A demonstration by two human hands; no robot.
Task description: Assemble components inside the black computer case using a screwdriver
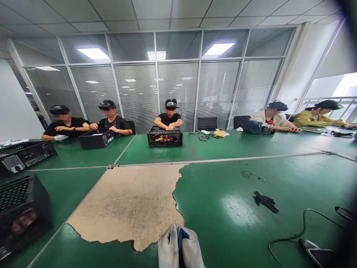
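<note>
Only the tips of my two hands show, at the bottom edge of the head view, both in white gloves. My left hand [167, 250] and my right hand [193, 251] are pressed together with the fingers closed. Something small and blue [182, 236] sits between them; I cannot make out what it is. The hands hover over the green table mat [228, 208], at the near end of a worn beige patch [131, 204] where the mat has peeled away.
A black flat part [266, 201] lies to the right, with a thin wire loop [248, 174] beyond it. A cable [292, 236] runs to a dark device [318, 254] at lower right. A black computer case [22, 212] stands at left. Several people work on cases [165, 137] across the table.
</note>
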